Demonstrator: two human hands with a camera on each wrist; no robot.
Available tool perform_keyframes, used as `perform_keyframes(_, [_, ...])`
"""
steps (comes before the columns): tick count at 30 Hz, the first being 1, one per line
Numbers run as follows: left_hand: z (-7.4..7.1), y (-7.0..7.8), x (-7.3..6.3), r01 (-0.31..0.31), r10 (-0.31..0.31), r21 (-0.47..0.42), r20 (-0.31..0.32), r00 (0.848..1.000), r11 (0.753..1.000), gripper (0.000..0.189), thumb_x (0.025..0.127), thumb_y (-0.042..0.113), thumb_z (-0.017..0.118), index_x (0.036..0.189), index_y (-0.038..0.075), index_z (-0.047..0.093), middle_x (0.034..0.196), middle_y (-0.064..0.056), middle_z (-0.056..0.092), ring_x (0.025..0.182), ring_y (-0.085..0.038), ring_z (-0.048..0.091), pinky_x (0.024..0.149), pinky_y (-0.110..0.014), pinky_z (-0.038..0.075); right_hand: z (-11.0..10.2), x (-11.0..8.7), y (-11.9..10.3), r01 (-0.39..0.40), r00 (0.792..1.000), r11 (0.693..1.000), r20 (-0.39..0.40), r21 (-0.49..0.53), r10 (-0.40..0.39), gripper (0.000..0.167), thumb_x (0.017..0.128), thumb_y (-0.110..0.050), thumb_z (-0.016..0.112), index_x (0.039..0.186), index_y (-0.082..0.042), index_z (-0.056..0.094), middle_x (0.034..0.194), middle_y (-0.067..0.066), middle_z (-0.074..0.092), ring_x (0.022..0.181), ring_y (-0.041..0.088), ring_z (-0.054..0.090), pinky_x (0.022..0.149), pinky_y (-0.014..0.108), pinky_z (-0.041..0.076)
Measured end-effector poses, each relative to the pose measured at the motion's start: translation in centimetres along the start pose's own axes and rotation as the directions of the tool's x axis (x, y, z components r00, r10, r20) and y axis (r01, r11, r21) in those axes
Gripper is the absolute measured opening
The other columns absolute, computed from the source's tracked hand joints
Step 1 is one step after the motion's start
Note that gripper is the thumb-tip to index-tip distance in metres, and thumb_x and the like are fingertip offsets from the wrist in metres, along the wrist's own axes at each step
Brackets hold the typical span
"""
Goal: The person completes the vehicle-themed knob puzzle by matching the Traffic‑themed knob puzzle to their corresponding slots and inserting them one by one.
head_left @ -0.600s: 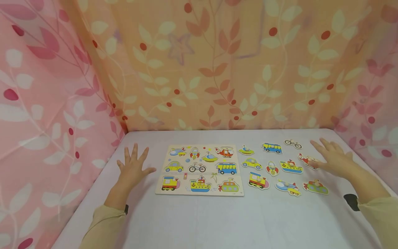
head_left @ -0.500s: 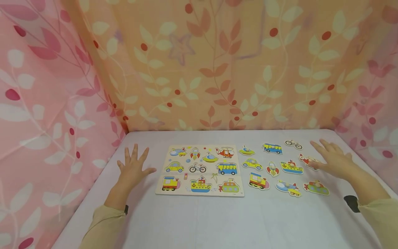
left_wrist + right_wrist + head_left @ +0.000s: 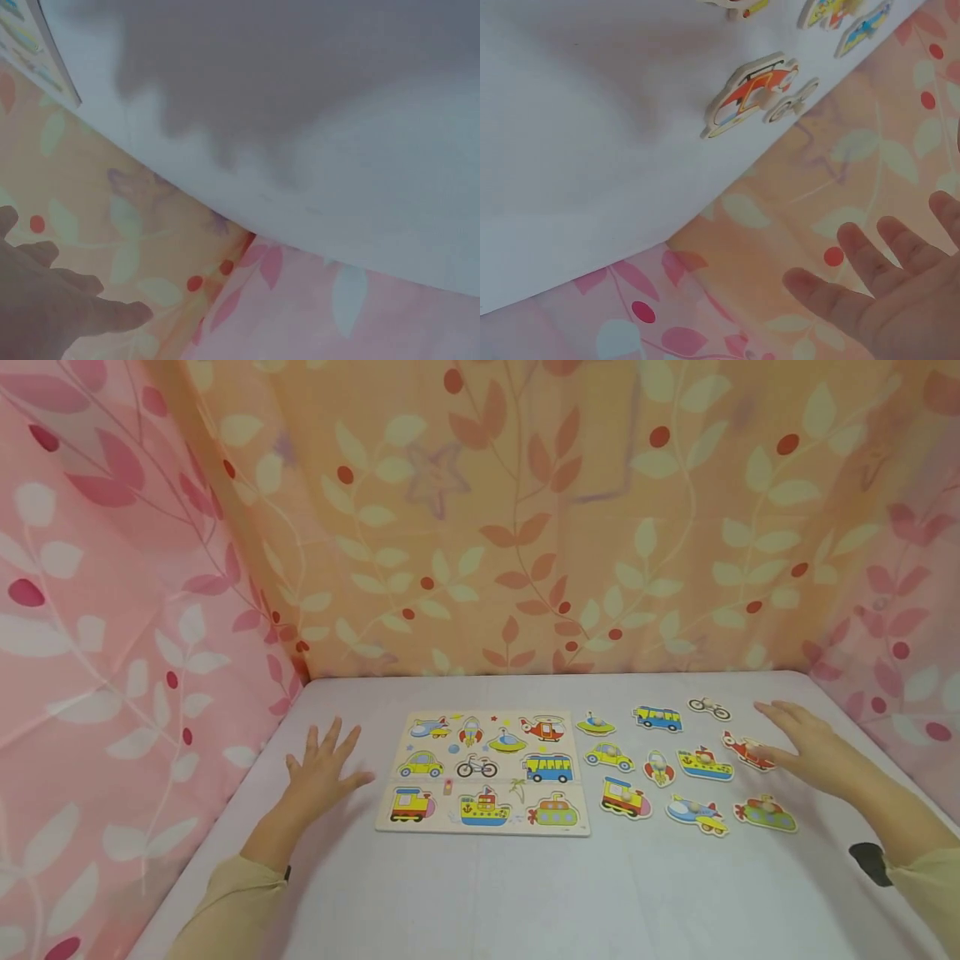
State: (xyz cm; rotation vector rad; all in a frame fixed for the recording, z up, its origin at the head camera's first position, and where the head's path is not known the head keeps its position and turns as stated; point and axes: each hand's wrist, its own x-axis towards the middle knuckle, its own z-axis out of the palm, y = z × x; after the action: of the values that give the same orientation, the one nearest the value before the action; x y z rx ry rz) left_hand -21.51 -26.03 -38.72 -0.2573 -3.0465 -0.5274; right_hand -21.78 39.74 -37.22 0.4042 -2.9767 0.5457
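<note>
My left hand (image 3: pixel 318 778) is held over the left part of the table, fingers spread, with nothing in it. Just to its right lies a wooden puzzle board (image 3: pixel 450 789) printed with vehicles. On the right side, my right hand (image 3: pixel 817 758) hovers with its fingers extended and holds nothing. Its thumb overlaps the edge of the red helicopter piece (image 3: pixel 742 749) in the head view; in the right wrist view the helicopter piece (image 3: pixel 754 94) is apart from the hand. Nearby are the bicycle piece (image 3: pixel 708 708), green submarine piece (image 3: pixel 765 814) and plane piece (image 3: pixel 697 814).
Between board and right hand lie a blue bus piece (image 3: pixel 657 718), yellow car piece (image 3: pixel 608 757), train piece (image 3: pixel 625 797), rocket piece (image 3: pixel 659 768), ship piece (image 3: pixel 705 765) and flying saucer piece (image 3: pixel 595 723). Patterned curtains (image 3: pixel 480 527) border the white table (image 3: pixel 480 893).
My left hand has tilted and shifted slightly left and down. The right hand has drifted a little to the right. Board and pieces stay where they were on the table.
</note>
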Motion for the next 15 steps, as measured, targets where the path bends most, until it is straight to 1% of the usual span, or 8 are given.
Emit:
perform_keyframes(2, [0.2,-0.2,0.1,-0.007,0.007,-0.001,0.014,1.000,1.000,0.081,0.090,0.038,0.067,0.151,0.004,0.027,0.158,-0.026,0.006,0.140,-0.055,-0.008,0.095,-0.083,-0.002,0.1,-0.1,-0.2,0.005,1.000,1.000,-0.005,0.001,-0.005,0.075,0.089,-0.027,0.071,0.143,0.008,0.031,0.137,0.042,0.027,0.121,0.063,0.026,0.090,0.079,0.025])
perform_keyframes(6, [0.4,-0.4,0.3,-0.019,0.020,-0.021,0.049,0.999,1.000,0.080,0.090,0.037,0.067,0.152,0.005,0.027,0.159,-0.025,0.007,0.140,-0.054,-0.006,0.097,-0.082,0.000,0.5,-0.4,-0.5,-0.001,1.000,1.000,0.023,-0.009,0.001,0.071,0.091,-0.026,0.069,0.141,0.008,0.034,0.135,0.041,0.030,0.120,0.061,0.028,0.090,0.078,0.027])
perform_keyframes(8, [0.6,-0.4,0.3,-0.033,0.035,-0.026,0.062,0.997,0.999,0.080,0.089,0.037,0.068,0.151,0.005,0.029,0.158,-0.026,0.010,0.140,-0.054,-0.004,0.097,-0.081,0.002,0.9,-0.6,-0.6,0.017,1.000,1.000,0.020,-0.013,-0.016,0.068,0.090,-0.025,0.070,0.139,0.009,0.037,0.134,0.040,0.032,0.119,0.061,0.030,0.090,0.077,0.029])
perform_keyframes(12, [1.0,-0.3,0.3,-0.072,0.072,-0.006,0.108,0.991,0.997,0.082,0.086,0.037,0.072,0.151,0.005,0.032,0.157,-0.025,0.015,0.140,-0.054,0.000,0.098,-0.081,0.006,1.8,-1.2,-0.9,0.060,0.998,0.998,-0.005,-0.022,-0.060,0.063,0.086,-0.020,0.075,0.133,0.008,0.044,0.129,0.035,0.041,0.117,0.056,0.037,0.089,0.073,0.034])
perform_keyframes(15, [1.2,-0.3,0.3,-0.097,0.096,0.000,0.156,0.983,0.995,0.086,0.084,0.038,0.074,0.151,0.006,0.031,0.158,-0.024,0.016,0.140,-0.054,0.001,0.099,-0.080,0.006,2.5,-1.7,-1.3,0.071,0.997,0.997,-0.004,-0.007,-0.071,0.061,0.084,-0.020,0.076,0.131,0.007,0.049,0.123,0.031,0.050,0.111,0.050,0.048,0.087,0.068,0.042])
